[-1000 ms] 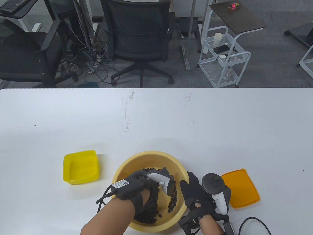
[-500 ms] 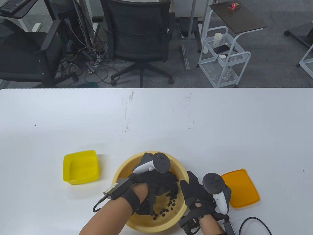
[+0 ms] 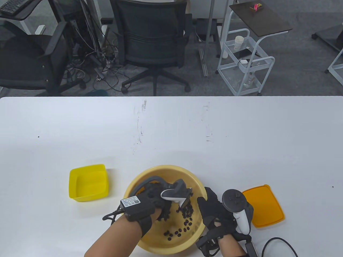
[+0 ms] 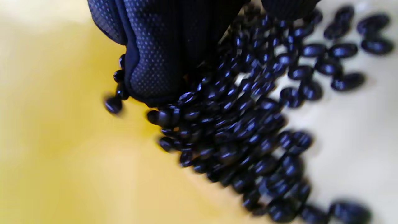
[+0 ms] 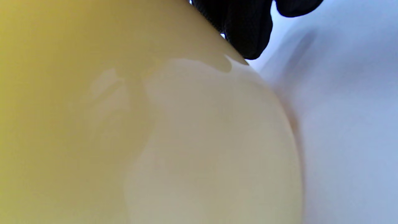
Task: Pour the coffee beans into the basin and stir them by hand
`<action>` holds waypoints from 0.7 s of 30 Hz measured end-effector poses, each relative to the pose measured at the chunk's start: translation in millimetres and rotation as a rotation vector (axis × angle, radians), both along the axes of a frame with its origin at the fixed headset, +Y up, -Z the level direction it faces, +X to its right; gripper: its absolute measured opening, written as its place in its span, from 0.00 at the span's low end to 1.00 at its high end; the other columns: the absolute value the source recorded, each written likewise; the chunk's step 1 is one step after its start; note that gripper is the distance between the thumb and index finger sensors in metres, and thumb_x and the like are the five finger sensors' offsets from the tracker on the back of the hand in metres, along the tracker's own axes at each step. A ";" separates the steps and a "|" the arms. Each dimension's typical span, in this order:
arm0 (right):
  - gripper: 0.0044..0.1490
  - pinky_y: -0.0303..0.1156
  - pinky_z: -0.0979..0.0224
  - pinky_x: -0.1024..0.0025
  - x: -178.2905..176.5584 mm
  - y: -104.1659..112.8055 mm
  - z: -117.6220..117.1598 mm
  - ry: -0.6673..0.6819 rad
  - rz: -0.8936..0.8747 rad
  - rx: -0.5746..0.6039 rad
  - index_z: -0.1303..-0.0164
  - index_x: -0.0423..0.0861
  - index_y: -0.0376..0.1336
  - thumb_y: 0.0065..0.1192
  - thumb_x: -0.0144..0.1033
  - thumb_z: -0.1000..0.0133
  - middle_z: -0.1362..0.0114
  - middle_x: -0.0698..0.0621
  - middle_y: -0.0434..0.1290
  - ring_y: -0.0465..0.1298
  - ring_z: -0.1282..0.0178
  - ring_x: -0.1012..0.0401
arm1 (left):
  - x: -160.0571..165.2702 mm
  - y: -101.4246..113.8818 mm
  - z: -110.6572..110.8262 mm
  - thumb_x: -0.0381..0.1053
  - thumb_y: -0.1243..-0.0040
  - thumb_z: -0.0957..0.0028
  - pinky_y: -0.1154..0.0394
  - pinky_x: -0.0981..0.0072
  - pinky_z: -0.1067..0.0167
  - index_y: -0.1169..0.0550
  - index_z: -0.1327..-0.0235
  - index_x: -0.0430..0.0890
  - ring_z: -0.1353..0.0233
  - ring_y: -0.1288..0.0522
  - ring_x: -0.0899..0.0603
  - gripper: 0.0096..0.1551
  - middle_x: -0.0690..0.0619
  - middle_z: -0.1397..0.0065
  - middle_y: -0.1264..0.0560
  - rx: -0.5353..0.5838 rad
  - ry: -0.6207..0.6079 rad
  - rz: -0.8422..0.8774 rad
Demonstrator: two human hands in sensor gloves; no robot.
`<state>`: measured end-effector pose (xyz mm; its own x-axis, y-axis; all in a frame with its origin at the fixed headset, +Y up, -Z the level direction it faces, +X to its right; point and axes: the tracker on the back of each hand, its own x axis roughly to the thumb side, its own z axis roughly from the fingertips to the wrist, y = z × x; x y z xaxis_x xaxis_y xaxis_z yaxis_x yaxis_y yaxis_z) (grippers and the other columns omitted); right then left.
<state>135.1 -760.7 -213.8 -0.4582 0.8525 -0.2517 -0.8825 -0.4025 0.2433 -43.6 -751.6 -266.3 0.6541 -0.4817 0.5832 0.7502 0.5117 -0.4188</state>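
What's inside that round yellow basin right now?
Dark coffee beans lie in the basin, and the gloved left hand is down among them. The beans and basin floor beneath that hand are covered.

- The left hand (image 3: 150,199) hides its own fingers and part of the coffee beans (image 3: 185,214) in the table view; the grip cannot be told
- The left wrist view cuts the fingers (image 4: 155,53) at the top edge; the beans there are blurred
- The right wrist view shows only the basin (image 5: 140,130) wall, blurred; the fingertips (image 5: 248,31) are cut off
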 end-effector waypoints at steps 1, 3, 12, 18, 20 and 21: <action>0.40 0.53 0.26 0.41 0.0 0.0 0.0 0.000 0.001 0.000 0.32 0.38 0.39 0.41 0.49 0.44 0.27 0.39 0.54 0.67 0.29 0.42 | 0.0 -3.0 1.2 0.61 0.53 0.44 0.31 0.51 0.31 0.29 0.34 0.31 0.46 0.12 0.39 0.39 0.37 0.38 0.20 -0.035 0.014 -0.064; 0.40 0.53 0.26 0.41 0.1 0.0 -0.1 0.000 0.001 0.001 0.32 0.38 0.39 0.41 0.49 0.44 0.27 0.39 0.54 0.67 0.28 0.42 | -0.1 -7.5 2.7 0.61 0.54 0.44 0.30 0.51 0.30 0.27 0.37 0.32 0.48 0.11 0.41 0.38 0.38 0.41 0.18 -0.128 0.048 -0.135; 0.40 0.53 0.26 0.41 0.2 -0.2 -0.2 -0.001 0.001 -0.003 0.32 0.38 0.39 0.41 0.49 0.44 0.27 0.39 0.54 0.67 0.28 0.42 | 3.5 -17.7 7.7 0.60 0.50 0.47 0.25 0.51 0.36 0.15 0.56 0.30 0.63 0.08 0.39 0.36 0.38 0.57 0.10 -0.492 0.241 0.130; 0.40 0.52 0.26 0.41 0.4 -0.4 -0.2 -0.002 0.003 -0.003 0.32 0.38 0.39 0.41 0.49 0.44 0.27 0.39 0.54 0.67 0.28 0.42 | 12.9 -13.7 6.3 0.62 0.53 0.45 0.28 0.49 0.33 0.21 0.44 0.34 0.51 0.09 0.40 0.36 0.41 0.46 0.13 -0.774 0.405 0.623; 0.40 0.52 0.26 0.41 0.5 -0.4 -0.2 -0.001 0.003 -0.004 0.32 0.38 0.39 0.41 0.49 0.44 0.27 0.39 0.54 0.67 0.28 0.42 | 16.5 -9.6 4.1 0.61 0.56 0.42 0.31 0.48 0.31 0.29 0.34 0.36 0.43 0.13 0.40 0.36 0.42 0.39 0.19 -0.811 0.418 0.783; 0.40 0.52 0.26 0.41 0.6 -0.3 -0.1 -0.003 0.006 -0.004 0.32 0.38 0.39 0.41 0.49 0.44 0.27 0.39 0.54 0.67 0.28 0.41 | 17.4 -7.1 1.1 0.61 0.57 0.41 0.33 0.47 0.29 0.34 0.30 0.36 0.37 0.17 0.39 0.37 0.42 0.34 0.24 -0.805 0.413 0.865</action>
<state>135.7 -761.0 -213.9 -0.4627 0.8487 -0.2561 -0.8807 -0.4069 0.2425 -26.3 -758.7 -265.1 0.7821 0.5940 0.1883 0.0347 0.2602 -0.9649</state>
